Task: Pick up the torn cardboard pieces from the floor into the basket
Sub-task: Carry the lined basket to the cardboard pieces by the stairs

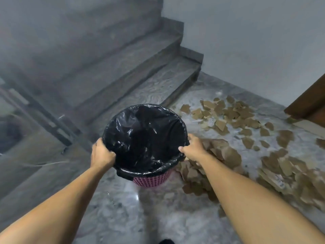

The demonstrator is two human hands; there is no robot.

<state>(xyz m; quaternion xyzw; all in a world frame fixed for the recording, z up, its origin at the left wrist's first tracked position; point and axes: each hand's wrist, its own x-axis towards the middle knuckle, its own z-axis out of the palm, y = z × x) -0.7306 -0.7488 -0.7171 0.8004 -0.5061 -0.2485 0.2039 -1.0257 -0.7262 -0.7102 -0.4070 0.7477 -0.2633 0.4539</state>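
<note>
A pink perforated basket [151, 180] lined with a black plastic bag [144, 136] stands in the middle of the view. My left hand [102, 153] grips its left rim, thumb inside the liner. My right hand [193, 148] grips the right rim. The bag looks dark inside and I see no cardboard in it. Several torn brown cardboard pieces [228, 115] lie scattered on the marble floor to the right. A thicker heap of cardboard [284, 169] lies at the near right, partly hidden behind my right forearm.
Grey stone stairs [140, 71] rise at the left and behind the basket. A pale wall [255, 41] bounds the far side. A brown wooden door frame [309, 101] stands at the right edge. Bare marble floor [158, 217] lies in front of me.
</note>
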